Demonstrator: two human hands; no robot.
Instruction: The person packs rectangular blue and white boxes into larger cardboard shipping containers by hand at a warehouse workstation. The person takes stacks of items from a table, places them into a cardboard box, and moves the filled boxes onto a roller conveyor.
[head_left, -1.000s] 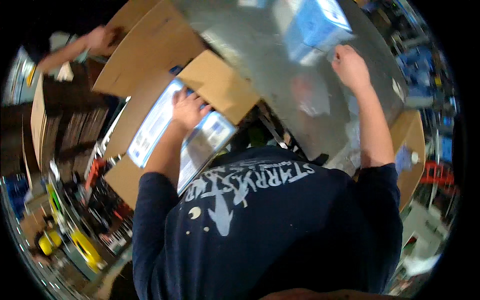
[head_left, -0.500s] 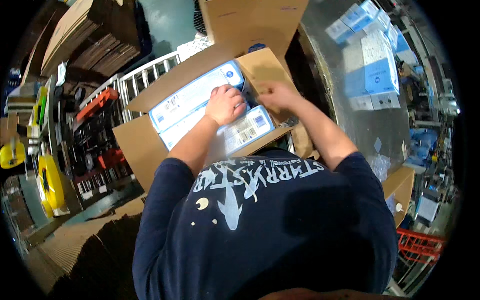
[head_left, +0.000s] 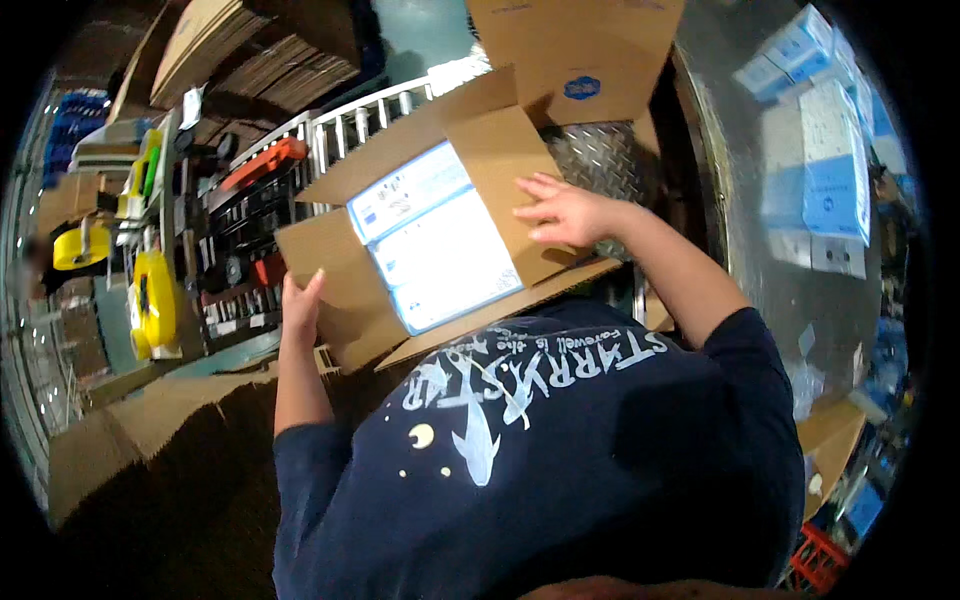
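An open brown cardboard carton (head_left: 345, 310) sits in front of my chest, its flaps spread outward. Flat white and light-blue packages (head_left: 435, 240) lie packed inside it. My left hand (head_left: 300, 305) is pressed against the carton's left flap, fingers around its edge. My right hand (head_left: 565, 210) rests flat on the right inner flap (head_left: 505, 170), fingers spread, pushing it over the packages. The carton rests near a ribbed metal plate (head_left: 595, 165).
A shiny metal table (head_left: 790, 300) on the right carries several blue and white boxes (head_left: 830, 170). Another brown carton (head_left: 580, 50) stands behind. At left are a roller conveyor (head_left: 340, 115), yellow tape dispensers (head_left: 150, 300) and stacked flat cardboard (head_left: 230, 50).
Both hands have left the packages inside the carton. My left hand went to the left outer flap and my right hand now lies on the right flap. The view shifted.
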